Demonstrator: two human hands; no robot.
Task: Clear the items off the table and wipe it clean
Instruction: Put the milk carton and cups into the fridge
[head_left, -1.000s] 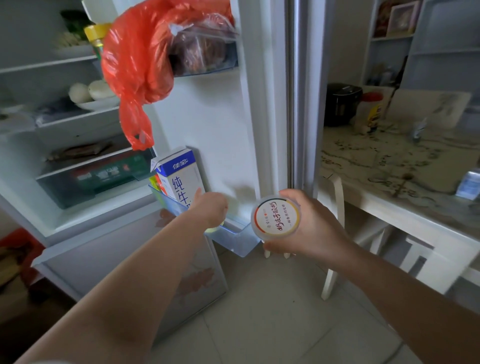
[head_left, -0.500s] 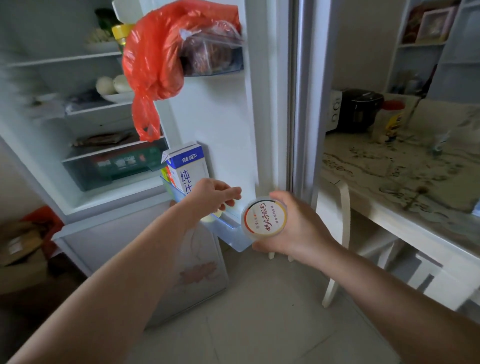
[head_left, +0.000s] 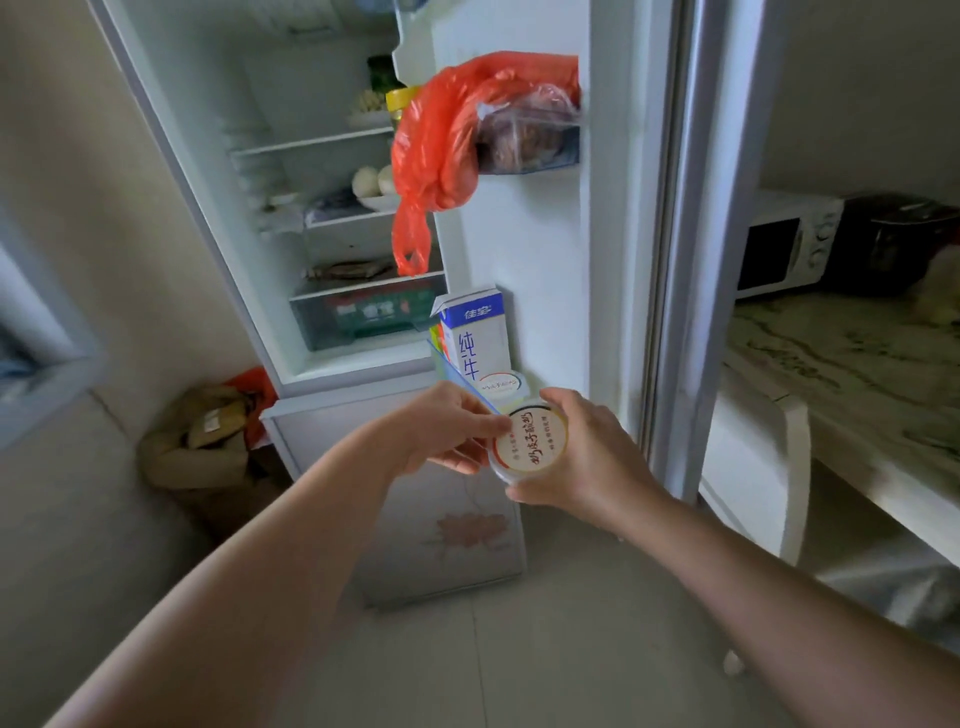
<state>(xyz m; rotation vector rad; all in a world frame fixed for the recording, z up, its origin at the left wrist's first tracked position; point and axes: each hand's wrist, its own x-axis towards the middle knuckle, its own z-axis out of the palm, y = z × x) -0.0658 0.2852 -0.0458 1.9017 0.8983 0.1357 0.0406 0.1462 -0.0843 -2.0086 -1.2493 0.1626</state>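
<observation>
Lower fridge door bin (head_left: 451, 370), milk carton (head_left: 475, 338) upright, lidded cup (head_left: 500, 385) beside it

The right hand (head_left: 587, 457) hides the yogurt cup (head_left: 530, 441) below its lid; the door bin (head_left: 453, 368) hides the second cup (head_left: 500, 384) below its lid; the table (head_left: 831, 364) runs off the right edge.

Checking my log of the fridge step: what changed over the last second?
The left hand let go of the shelved cup in the door shelf, drew back and now pinches the held cup at its rim. The right hand grips that cup as before; milk carton and red bag stayed put.
</observation>
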